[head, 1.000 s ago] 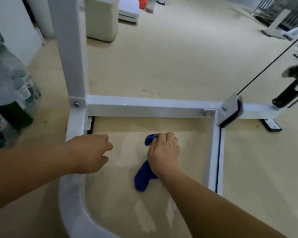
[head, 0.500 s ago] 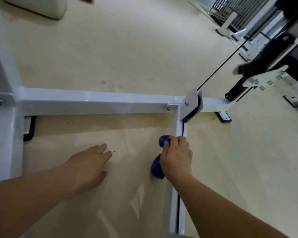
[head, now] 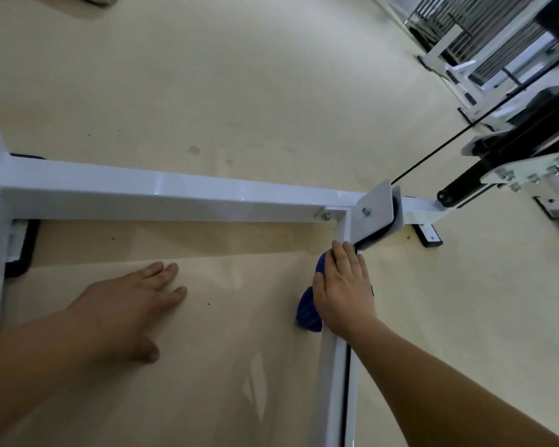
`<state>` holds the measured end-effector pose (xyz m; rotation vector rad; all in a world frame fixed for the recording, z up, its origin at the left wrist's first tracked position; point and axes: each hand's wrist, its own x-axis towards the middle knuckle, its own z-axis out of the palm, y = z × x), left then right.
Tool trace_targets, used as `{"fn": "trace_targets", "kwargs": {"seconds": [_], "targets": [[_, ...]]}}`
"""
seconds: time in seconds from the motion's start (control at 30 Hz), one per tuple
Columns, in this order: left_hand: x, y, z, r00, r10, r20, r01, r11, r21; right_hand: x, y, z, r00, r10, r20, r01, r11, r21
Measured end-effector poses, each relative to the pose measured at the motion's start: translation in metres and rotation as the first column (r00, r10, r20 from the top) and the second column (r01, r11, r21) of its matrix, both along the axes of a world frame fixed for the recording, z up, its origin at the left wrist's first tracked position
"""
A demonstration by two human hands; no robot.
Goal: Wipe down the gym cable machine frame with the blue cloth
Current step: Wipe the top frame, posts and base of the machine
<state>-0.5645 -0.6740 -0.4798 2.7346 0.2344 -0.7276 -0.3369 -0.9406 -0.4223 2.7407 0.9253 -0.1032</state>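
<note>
A smooth, pale beige floor (head: 239, 91) with a few dark specks and a soft sheen runs to more white and black gym gear at the far right. On it sits the glossy white square-tube frame (head: 175, 191), bolted at its corner beside a flat pulley plate (head: 373, 208) with a thin black cable (head: 433, 159). The right hand (head: 344, 288), fingers straight and together, presses the bunched blue cloth (head: 307, 312) onto the right-hand bar near that corner, while the left hand (head: 126, 304) lies flat on the floor, fingers loosely spread.

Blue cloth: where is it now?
Head view, right of centre: blue cloth under the right hand on the side rail, near the pulley bracket.
</note>
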Motion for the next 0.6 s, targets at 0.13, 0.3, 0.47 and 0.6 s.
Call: {"fn": "trace_targets", "kwargs": {"seconds": [0.13, 0.3, 0.47, 0.6], "targets": [[0.000, 0.004, -0.006, 1.000, 0.004, 0.013, -0.003, 0.999, -0.036, 0.038, 0.008, 0.002, 0.994, 0.104, 0.013, -0.104, 0.995, -0.007], [0.000, 0.002, 0.001, 1.000, -0.010, 0.017, 0.010, 1.000, -0.024, 0.013, -0.011, 0.009, 0.975, 0.223, 0.006, -0.223, 0.970, 0.097], [-0.001, 0.000, -0.002, 0.999, -0.022, 0.038, 0.023, 0.999, -0.026, -0.009, -0.028, 0.016, 0.963, 0.259, -0.072, -0.262, 0.965, -0.036], [-0.004, 0.005, -0.009, 0.999, -0.022, 0.037, 0.023, 0.999, -0.029, 0.041, 0.007, 0.003, 0.970, 0.232, 0.070, -0.214, 0.955, -0.205]]}}
